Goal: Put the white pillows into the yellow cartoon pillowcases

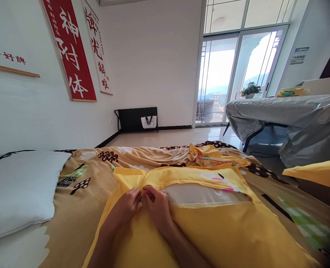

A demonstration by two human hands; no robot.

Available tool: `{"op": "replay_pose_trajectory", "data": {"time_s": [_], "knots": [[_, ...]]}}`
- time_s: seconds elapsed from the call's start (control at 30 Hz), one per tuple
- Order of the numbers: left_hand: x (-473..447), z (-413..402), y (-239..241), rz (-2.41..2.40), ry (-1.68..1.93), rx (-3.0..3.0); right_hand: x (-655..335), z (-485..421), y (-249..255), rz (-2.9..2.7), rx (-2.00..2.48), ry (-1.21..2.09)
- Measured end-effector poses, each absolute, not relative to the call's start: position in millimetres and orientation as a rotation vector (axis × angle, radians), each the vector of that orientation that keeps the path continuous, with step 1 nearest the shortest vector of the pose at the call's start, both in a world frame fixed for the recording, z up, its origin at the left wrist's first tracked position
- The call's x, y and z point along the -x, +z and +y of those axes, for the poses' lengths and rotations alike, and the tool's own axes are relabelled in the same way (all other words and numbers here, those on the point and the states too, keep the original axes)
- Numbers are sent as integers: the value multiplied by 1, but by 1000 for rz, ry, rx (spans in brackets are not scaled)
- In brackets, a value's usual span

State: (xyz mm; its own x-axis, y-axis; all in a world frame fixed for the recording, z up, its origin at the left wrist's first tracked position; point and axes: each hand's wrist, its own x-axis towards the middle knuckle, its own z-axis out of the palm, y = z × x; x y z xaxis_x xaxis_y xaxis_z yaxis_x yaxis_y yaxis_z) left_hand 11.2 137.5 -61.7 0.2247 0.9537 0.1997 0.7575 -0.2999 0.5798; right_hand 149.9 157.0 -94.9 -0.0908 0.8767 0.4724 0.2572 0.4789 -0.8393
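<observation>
A yellow pillowcase (223,230) lies on the bed in front of me, its opening gaping so that the white pillow (201,195) inside shows. My left hand (127,204) and my right hand (157,206) meet at the left end of that opening. The fingers of both hands are pinched on the pillowcase edge, where a small dark piece sits between the fingertips; it is too small to name.
A bare white pillow (19,190) lies at the left on the tan patterned blanket (89,175). A grey-covered table (282,111) stands at the right, with another yellow cushion (318,173) below it. Glass doors (237,74) are beyond, and red banners (70,48) hang on the left wall.
</observation>
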Motion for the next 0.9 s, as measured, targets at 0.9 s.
{"op": "replay_pose_trajectory", "data": {"time_s": [0.9], "knots": [[-9, 139, -60, 1650, 750, -2165, -150, 152, -98, -2002, 1018, 339]]}}
